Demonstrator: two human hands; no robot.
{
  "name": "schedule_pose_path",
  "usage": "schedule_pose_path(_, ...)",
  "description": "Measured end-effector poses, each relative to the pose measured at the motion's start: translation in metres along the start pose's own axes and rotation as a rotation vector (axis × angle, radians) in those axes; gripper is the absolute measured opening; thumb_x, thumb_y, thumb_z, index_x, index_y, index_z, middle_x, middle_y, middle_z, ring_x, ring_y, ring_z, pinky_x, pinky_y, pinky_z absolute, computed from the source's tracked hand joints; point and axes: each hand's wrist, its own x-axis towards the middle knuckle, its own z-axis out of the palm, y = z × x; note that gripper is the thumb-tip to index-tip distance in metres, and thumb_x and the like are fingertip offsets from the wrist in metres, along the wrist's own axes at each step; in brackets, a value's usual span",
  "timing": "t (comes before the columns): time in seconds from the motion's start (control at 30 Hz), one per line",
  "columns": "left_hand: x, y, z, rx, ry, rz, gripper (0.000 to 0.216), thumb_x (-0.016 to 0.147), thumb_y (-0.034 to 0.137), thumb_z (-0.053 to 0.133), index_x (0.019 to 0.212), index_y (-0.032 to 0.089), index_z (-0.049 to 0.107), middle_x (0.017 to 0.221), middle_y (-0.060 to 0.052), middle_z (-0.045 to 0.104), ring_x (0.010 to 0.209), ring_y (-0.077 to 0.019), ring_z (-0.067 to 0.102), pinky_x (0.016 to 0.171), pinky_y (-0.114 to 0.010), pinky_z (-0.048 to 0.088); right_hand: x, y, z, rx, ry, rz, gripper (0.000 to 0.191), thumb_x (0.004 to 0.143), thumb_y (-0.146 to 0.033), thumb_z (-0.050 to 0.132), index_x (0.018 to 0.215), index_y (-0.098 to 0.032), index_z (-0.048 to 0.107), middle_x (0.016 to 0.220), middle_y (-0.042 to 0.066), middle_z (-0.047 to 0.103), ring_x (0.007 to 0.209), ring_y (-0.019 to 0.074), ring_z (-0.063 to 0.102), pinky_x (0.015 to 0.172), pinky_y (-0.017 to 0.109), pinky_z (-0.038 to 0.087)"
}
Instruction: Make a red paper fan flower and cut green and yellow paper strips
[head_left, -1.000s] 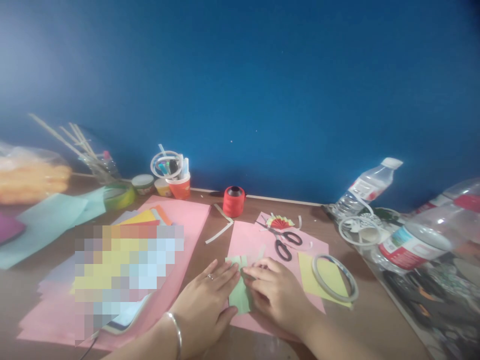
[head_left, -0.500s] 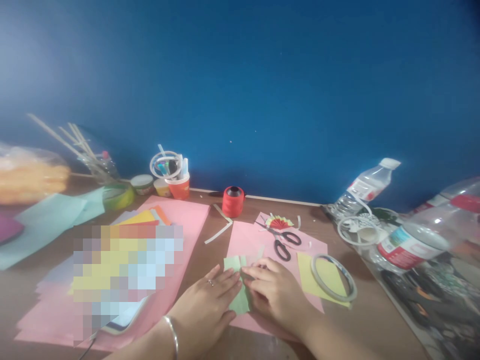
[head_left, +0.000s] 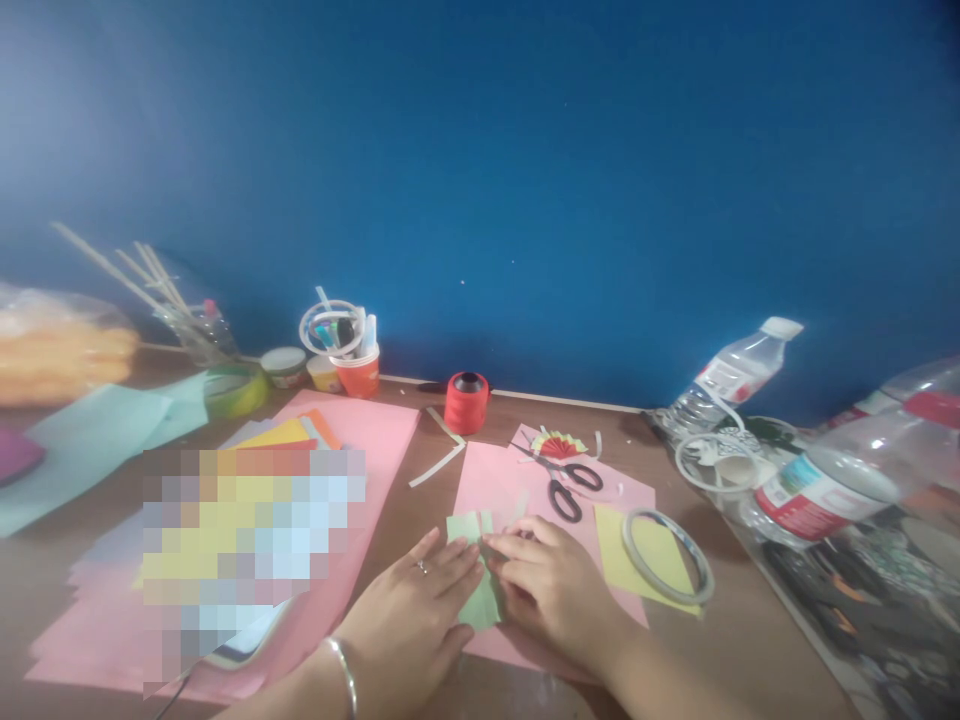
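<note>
A small pale green paper (head_left: 480,598) with upright creases lies on a pink sheet (head_left: 480,470) in front of me. My left hand (head_left: 420,610), wearing a ring and a bracelet, rests flat with fingers stretched over the paper's left part. My right hand (head_left: 551,580) has its fingers bent and drawn together at the paper's right edge; their undersides are hidden. Just beyond lie black-handled scissors (head_left: 562,480), partly open, and a small red and yellow pleated paper fan (head_left: 559,446). A roll of tape (head_left: 628,555) sits on a yellow paper (head_left: 660,570) to the right.
A red thread spool (head_left: 466,405) stands near the blue wall. At left are stacked pink papers (head_left: 382,430), a red cup of pens (head_left: 356,375) and a green tape roll (head_left: 247,390). Plastic bottles (head_left: 825,480) crowd the right side beside a cluttered tray.
</note>
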Motion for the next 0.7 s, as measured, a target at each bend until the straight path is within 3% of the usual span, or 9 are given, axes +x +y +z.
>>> schedule_pose_path(0.17, -0.001, 0.000, 0.002, -0.014, 0.019, -0.004, 0.047, 0.083, 0.024, 0.039, 0.129, 0.020, 0.036, 0.135, -0.005, 0.038, 0.125, -0.0219, 0.032, 0.106, -0.043, 0.019, 0.001, 0.000, -0.002, 0.000, 0.003, -0.001, 0.018, 0.074, -0.010, 0.052, 0.075, -0.021, 0.066, 0.103, 0.001, 0.065, 0.087, 0.0184, 0.050, 0.075, 0.031, 0.044)
schedule_pose_path(0.37, -0.001, -0.005, 0.000, -0.012, 0.065, -0.020, 0.051, 0.083, 0.028, 0.041, 0.132, 0.022, 0.031, 0.137, -0.003, 0.036, 0.126, -0.0216, 0.028, 0.107, -0.042, 0.017, -0.001, 0.000, -0.011, 0.020, -0.018, -0.024, 0.029, 0.081, -0.013, 0.046, 0.105, -0.020, 0.060, 0.110, 0.003, 0.062, 0.092, 0.0178, 0.052, 0.081, 0.032, 0.044)
schedule_pose_path(0.57, -0.001, -0.006, -0.008, 0.020, 0.039, -0.028, 0.054, 0.084, 0.028, 0.038, 0.135, 0.022, 0.022, 0.141, -0.001, 0.028, 0.129, -0.0200, 0.021, 0.108, -0.040, 0.015, -0.001, 0.000, -0.007, -0.023, -0.036, -0.022, 0.024, 0.079, -0.013, 0.049, 0.096, -0.020, 0.064, 0.106, 0.004, 0.063, 0.090, 0.0191, 0.053, 0.077, 0.032, 0.045)
schedule_pose_path(0.7, 0.000, -0.002, -0.004, 0.030, 0.016, -0.024, 0.051, 0.083, 0.026, 0.039, 0.133, 0.022, 0.030, 0.138, 0.000, 0.033, 0.127, -0.0188, 0.026, 0.107, -0.039, 0.018, 0.000, 0.000, -0.006, -0.016, -0.034, -0.009, 0.027, 0.081, -0.013, 0.047, 0.102, -0.020, 0.062, 0.107, 0.004, 0.063, 0.090, 0.0184, 0.053, 0.078, 0.032, 0.045)
